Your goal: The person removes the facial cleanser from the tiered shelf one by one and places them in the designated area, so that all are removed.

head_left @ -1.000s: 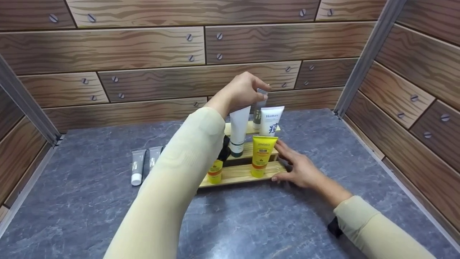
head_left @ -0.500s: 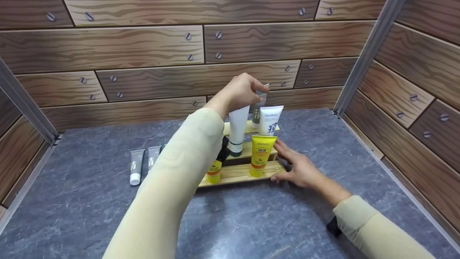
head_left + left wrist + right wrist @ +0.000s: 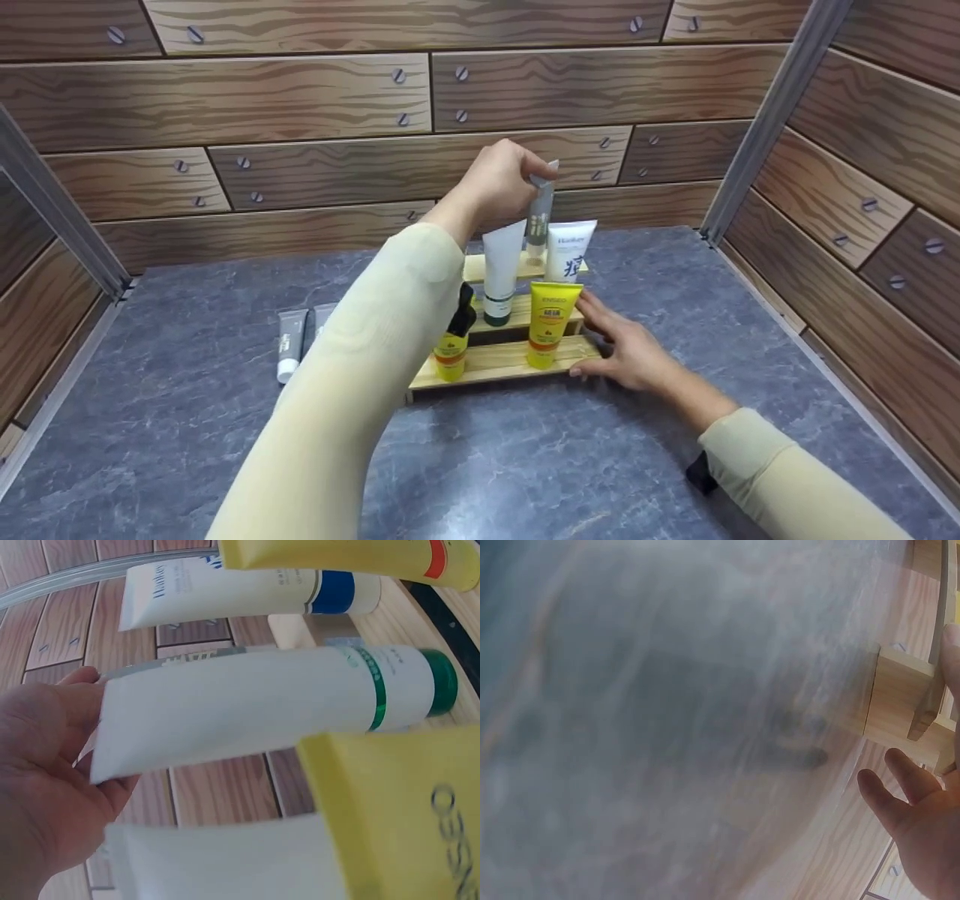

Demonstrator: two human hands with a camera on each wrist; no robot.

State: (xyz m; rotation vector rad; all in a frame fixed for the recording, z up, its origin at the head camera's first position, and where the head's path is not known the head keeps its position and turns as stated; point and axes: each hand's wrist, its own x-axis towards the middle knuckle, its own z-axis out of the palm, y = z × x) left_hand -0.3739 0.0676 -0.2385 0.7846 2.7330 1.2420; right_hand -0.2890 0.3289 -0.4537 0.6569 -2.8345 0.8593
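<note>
My left hand [image 3: 501, 180] reaches over a three-step wooden rack [image 3: 499, 366] and pinches the top end of a grey squeeze tube [image 3: 539, 214] above the back step. In the left wrist view, that tube is mostly hidden behind a white tube with a green cap [image 3: 247, 705]. My right hand [image 3: 634, 356] rests against the rack's right end, thumb at the front step and fingers along the side. The right wrist view shows this hand's fingers [image 3: 881, 799] stretched out beside the wood. On the front step stands a yellow tube [image 3: 551, 322], near the right hand.
A white tube with blue lettering [image 3: 568, 251] stands on the rack to the right. Another yellow tube [image 3: 450, 356] stands at front left, partly behind my left sleeve. Grey tubes [image 3: 291, 341] lie on the marbled tabletop at left, one mostly covered by the sleeve.
My left hand has risen slightly, and the grey tube has come up with it. The right hand keeps its place at the rack's end.
</note>
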